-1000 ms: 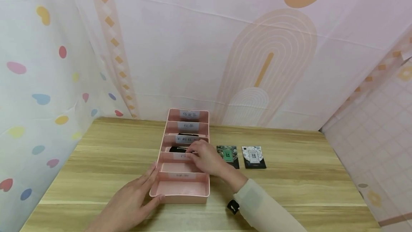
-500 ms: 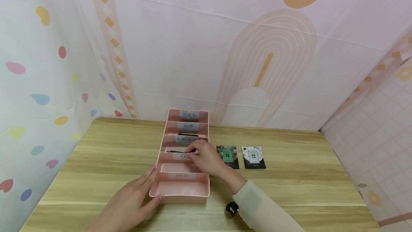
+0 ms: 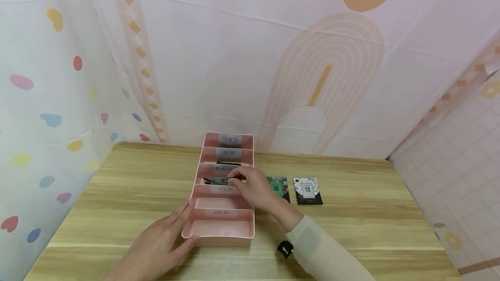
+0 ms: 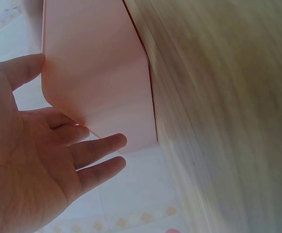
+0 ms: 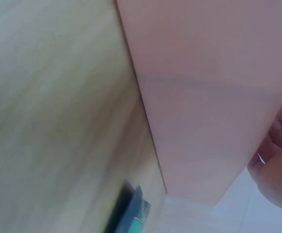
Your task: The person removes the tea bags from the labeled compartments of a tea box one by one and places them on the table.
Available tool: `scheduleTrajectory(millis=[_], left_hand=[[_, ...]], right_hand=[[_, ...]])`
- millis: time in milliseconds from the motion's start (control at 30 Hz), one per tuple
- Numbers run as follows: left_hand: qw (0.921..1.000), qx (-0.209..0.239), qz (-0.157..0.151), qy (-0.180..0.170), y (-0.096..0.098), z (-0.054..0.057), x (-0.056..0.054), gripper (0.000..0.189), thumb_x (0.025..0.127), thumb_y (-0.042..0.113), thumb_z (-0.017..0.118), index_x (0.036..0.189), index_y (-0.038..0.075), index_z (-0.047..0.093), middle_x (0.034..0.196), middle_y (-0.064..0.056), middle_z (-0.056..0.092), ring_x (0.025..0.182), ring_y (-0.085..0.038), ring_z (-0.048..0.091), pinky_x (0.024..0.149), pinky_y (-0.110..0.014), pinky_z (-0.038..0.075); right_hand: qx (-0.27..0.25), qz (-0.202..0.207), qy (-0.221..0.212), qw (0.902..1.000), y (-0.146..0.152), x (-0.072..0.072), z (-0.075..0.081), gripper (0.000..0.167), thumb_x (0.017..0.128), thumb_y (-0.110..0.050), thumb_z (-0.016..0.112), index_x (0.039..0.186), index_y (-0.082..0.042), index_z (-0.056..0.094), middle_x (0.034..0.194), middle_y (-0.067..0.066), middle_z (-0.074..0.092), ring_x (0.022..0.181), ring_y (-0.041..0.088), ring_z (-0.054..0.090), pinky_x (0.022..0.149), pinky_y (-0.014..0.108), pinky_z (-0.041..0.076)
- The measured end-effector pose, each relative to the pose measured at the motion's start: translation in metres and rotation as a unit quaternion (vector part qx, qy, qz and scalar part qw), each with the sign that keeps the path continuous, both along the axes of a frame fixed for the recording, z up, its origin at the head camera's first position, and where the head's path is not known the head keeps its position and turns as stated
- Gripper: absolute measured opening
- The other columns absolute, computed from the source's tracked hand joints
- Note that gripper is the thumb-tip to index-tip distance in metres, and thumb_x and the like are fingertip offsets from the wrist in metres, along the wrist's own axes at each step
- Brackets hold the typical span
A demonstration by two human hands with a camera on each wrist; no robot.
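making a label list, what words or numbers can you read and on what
"乌龙茶": pink box, rear label
"红茶": second label
"茉莉", rest partly hidden: third label
"白茶": fourth label
Front label: too squashed to read
Held packet, green-labelled packet, white packet: print unreadable

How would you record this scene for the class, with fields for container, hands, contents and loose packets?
Container: pink box, five compartments in a row
Left hand: rests against the box's near left corner
Right hand: pinches a dark, green-patterned packet at the middle compartment
Other contents: dark item, second compartment from far end, mostly hidden
Loose packets: green-labelled packet, white-and-black packet, right of box
Surface: wood-grain table
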State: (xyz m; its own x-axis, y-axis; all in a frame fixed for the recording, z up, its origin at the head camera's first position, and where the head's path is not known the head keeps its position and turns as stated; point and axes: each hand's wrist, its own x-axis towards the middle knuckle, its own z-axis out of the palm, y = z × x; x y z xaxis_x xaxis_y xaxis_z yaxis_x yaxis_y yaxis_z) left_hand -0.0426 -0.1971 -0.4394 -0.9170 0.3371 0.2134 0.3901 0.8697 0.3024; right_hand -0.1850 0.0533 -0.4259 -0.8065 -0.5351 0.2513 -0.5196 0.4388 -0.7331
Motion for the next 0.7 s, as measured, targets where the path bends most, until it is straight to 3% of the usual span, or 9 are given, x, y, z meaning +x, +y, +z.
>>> scheduleTrajectory(millis=[433,700], left_hand=[[0.9997,-0.003,0.003,-0.024,-0.001,0.000,0.000,0.076,0.100,0.051,0.068,0.155,0.002,0.049,0.161,-0.013,0.046,0.130,-0.035,0.062,0.102,-0.052,0.054],[0.9999,-0.005,0.003,-0.015,0.000,-0.001,0.001,0.076,0.099,0.051,0.069,0.153,0.001,0.052,0.161,-0.013,0.047,0.129,-0.034,0.062,0.101,-0.052,0.054]], right_hand=[[-0.044,-0.017,0.010,0.9988,0.018,-0.006,0.026,0.008,0.105,-0.004,0.063,0.109,-0.005,0.070,0.095,0.003,0.070,0.081,0.014,0.063,0.070,0.028,0.054],[-0.067,-0.027,0.039,0.9966,0.033,-0.009,0.040,0.009,0.102,0.001,0.064,0.108,-0.002,0.070,0.097,0.006,0.070,0.087,0.021,0.065,0.077,0.036,0.056]])
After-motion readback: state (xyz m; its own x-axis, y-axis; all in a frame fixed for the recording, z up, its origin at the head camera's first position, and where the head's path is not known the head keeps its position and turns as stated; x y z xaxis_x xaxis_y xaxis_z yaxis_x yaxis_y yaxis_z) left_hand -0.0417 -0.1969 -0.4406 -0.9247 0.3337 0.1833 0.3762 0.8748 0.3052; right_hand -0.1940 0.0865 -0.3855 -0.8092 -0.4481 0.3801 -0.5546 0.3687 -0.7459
